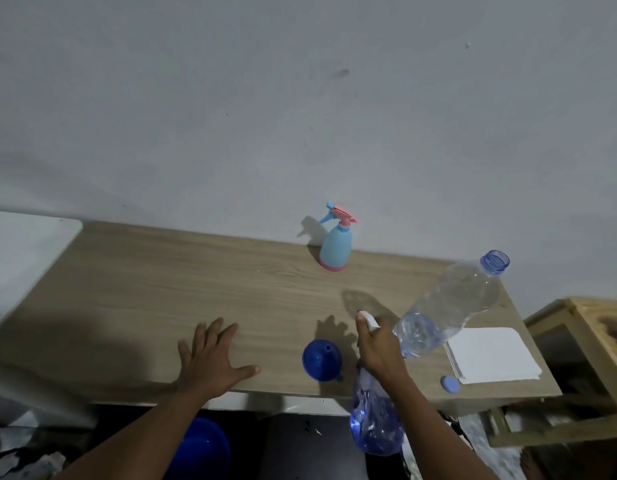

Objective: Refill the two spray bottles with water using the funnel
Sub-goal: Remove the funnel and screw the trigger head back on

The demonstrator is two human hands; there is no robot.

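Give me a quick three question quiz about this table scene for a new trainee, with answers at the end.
1. True or false: the water bottle is capped.
2. Which hand grips the clear blue spray bottle: A left, B right?
3. What lies between the left hand and the right hand?

Key: 1 false, its cap lies on the table. 2 B. 3 the blue funnel.

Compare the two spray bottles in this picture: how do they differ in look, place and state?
The pale blue spray bottle is opaque with pink trim; the clear blue spray bottle is see-through. The pale blue one stands untouched at the back of the table by the wall; the right hand grips the clear blue one at the near edge. Both carry trigger heads.
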